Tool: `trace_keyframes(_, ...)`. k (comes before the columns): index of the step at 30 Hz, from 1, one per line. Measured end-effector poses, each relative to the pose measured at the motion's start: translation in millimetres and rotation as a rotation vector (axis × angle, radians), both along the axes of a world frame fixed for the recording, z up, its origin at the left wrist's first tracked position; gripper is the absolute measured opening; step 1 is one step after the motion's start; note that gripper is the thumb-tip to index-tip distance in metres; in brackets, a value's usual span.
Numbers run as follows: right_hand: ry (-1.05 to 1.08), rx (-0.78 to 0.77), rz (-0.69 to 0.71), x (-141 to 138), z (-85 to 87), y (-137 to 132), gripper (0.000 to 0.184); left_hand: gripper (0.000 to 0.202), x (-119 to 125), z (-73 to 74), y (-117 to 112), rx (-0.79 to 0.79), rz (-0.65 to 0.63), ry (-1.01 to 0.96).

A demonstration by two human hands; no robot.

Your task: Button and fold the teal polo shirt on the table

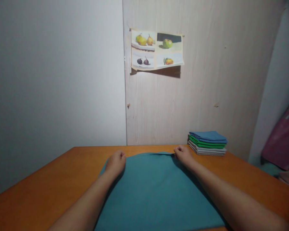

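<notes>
A teal cloth [154,192] lies spread flat on the orange wooden table [50,183]. My left hand [115,162] rests on the cloth's far left corner with its fingers curled closed, pinching the edge. My right hand [183,153] is at the cloth's far right corner, fingers also closed on the fabric edge. Both forearms reach forward across the cloth.
A stack of folded cloths [207,143], blue on top, then green, then pale ones, sits at the table's far right by the wood panel wall. A sheet of fruit pictures [157,49] hangs on the wall. A pink fabric item [283,138] stands at the right.
</notes>
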State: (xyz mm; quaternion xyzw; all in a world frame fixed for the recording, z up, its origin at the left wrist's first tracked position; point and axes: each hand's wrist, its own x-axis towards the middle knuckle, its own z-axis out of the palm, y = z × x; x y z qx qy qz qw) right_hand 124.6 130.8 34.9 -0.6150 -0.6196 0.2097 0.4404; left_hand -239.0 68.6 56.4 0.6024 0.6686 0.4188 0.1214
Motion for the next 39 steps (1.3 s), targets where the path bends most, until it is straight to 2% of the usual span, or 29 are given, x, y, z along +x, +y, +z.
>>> trace_keyframes(5, -0.262, 0.046, 0.211, -45.1, -5.1, -6.8, 0.013, 0.016, 66.3, -7.4, 1.2, -0.001, -0.304, 0.309)
trace_keyframes(6, -0.296, 0.049, 0.212, -48.0, -5.0, -6.3, 0.012, 0.018, 74.0, -11.0, 0.8, -0.01, -0.332, 0.356)
trace_keyframes(8, -0.349, 0.057, 0.167, -48.6, -2.6, -4.1, 0.027, 0.026, 82.7, -18.5, -0.4, -0.038, -0.359, 0.435)
trace_keyframes(11, -0.421, 0.06, 0.111, -48.2, 3.8, -2.9, 0.04, 0.037, 85.8, -25.4, -1.9, -0.077, -0.362, 0.521)
trace_keyframes(15, -0.535, 0.058, 0.249, -64.1, 5.5, -8.2, 0.042, 0.049, 88.0, -23.9, 0.7, -0.091, -0.344, 0.602)
trace_keyframes(18, -0.616, 0.029, 0.33, -78.8, -2.0, -10.5, 0.051, 0.061, 89.5, -23.8, 5.2, -0.111, -0.336, 0.637)
trace_keyframes(22, -0.69, -0.048, 0.333, -82.1, -15.7, -9.6, 0.075, 0.076, 85.9, -32.0, 9.2, -0.193, -0.335, 0.651)
trace_keyframes(26, -0.755, -0.156, 0.334, -75.6, -19.8, -9.1, 0.084, 0.084, 81.7, -37.8, 10.9, -0.263, -0.335, 0.66)
trace_keyframes(31, -0.745, -0.223, 0.307, -63.7, -16.0, -8.7, 0.089, 0.086, 81.6, -34.7, 10.0, -0.276, -0.33, 0.66)
trace_keyframes(39, -0.792, -0.278, 0.203, -17.3, -14.3, -9.9, 0.091, 0.087, 82.9, -30.4, 9.6, -0.299, -0.327, 0.666)
